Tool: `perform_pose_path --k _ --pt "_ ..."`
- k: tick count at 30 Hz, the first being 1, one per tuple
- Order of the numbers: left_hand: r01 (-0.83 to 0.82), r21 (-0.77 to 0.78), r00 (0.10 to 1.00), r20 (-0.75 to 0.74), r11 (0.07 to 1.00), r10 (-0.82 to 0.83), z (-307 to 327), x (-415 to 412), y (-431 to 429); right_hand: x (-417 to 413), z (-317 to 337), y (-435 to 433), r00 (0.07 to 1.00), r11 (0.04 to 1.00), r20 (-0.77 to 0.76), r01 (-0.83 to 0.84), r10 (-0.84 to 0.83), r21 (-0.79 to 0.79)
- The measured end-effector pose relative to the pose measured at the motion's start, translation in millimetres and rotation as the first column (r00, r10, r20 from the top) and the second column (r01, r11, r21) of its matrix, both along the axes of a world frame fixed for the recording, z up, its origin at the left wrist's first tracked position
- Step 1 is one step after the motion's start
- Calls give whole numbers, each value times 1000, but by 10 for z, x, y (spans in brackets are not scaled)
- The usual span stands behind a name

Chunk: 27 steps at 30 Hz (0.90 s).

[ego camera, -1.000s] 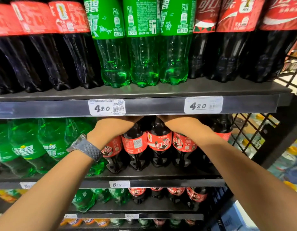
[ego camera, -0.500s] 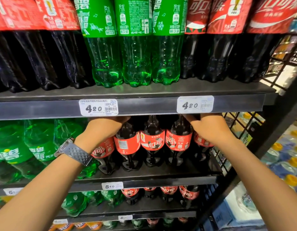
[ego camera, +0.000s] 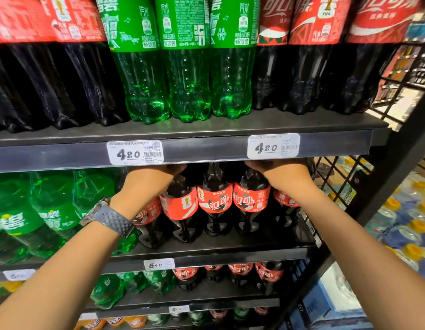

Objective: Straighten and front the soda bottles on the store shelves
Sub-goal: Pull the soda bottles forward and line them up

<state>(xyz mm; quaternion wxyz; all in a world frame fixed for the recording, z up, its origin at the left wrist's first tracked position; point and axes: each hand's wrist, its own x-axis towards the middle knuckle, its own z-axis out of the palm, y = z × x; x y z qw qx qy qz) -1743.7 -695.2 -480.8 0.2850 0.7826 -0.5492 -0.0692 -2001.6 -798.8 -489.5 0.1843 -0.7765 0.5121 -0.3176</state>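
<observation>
Left wrist, nearest: grey-strapped watch (ego camera: 109, 219). Left hand (ego camera: 154, 181) and right hand (ego camera: 284, 178) both reach under the price rail (ego camera: 206, 151), onto the tops of the cola bottles (ego camera: 215, 198). These stand in a row on the middle shelf (ego camera: 230, 254).

Left hand is over the left end of the row, right hand over the right end. Red labels show between them, facing outward. The rail hides the fingertips, so I cannot tell whether either hand grips or only rests.

Green soda bottles (ego camera: 51, 210) stand just left of the cola, leaning. On the upper shelf (ego camera: 206, 129), tall green bottles (ego camera: 187, 79) stand upright at centre, with tall cola bottles (ego camera: 302, 67) on either side.
</observation>
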Motion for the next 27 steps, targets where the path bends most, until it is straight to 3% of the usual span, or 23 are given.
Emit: perform_pose_path --k 2,9,13,15,19,22,27 --pt "40 22 999 31 999 -40 -2 24 -41 -13 -16 -39 998 998 57 -39 35 59" --pt "50 86 996 66 995 -56 -71 94 -44 -86 -32 -140 997 979 -16 -65 70 196" --pt "-17 -83 982 185 996 33 -115 -63 13 -47 -39 -119 998 976 16 -70 68 208" --pt "-8 -92 973 227 996 28 -119 -75 -15 -8 -51 -106 997 975 42 -77 70 209" --pt "30 56 976 215 998 -42 -90 41 -79 10 -74 -86 997 997 70 -48 44 54" --pt "53 164 981 178 985 -83 -26 133 -87 -17 -76 -115 999 989 -11 -49 51 137" --pt "68 123 992 99 990 -80 -31 97 -55 2 -53 -109 998 991 30 -60 57 117"
